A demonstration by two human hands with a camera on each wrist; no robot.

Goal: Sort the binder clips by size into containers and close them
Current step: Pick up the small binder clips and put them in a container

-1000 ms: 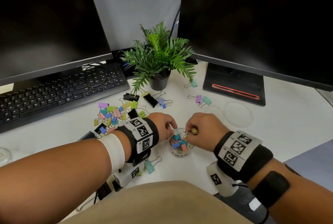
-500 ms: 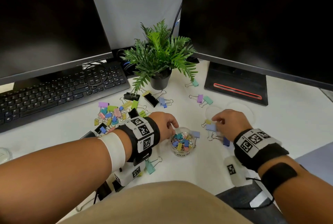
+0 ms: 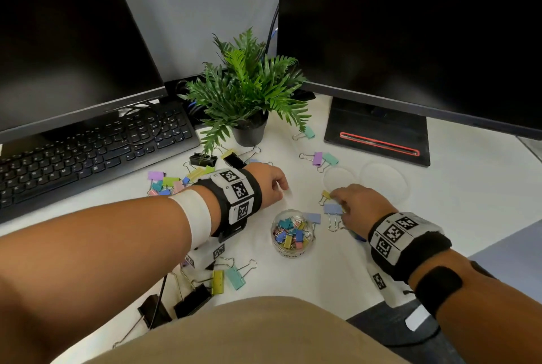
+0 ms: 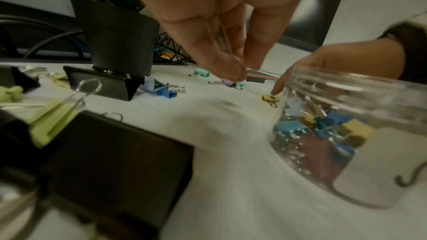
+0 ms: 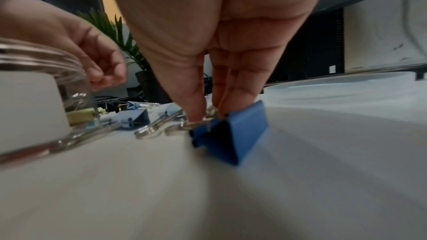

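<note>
Clips in pastel colours half fill the small clear round plastic jar, which stands upright and uncapped on our white desk, mouth pointing straight up, between our two wrists. Our right hand reaches down at the jar's 2 o'clock; the right wrist view shows its thumb and fingertips closing on the wire handles of a dark blue binder clip that lies on the desk, so it is pinching that clip. The clip's long axis runs roughly from 10 to 4 o'clock in that view, and its silver handles point toward 9 o'clock, at the jar. A light blue binder clip lies just beside the hand. Our left hand hovers at the jar's 11 o'clock, its fingers loosely bunched downward and holding nothing. Two clear round lids rest flat at 1 o'clock, near the black monitor stand.
</note>
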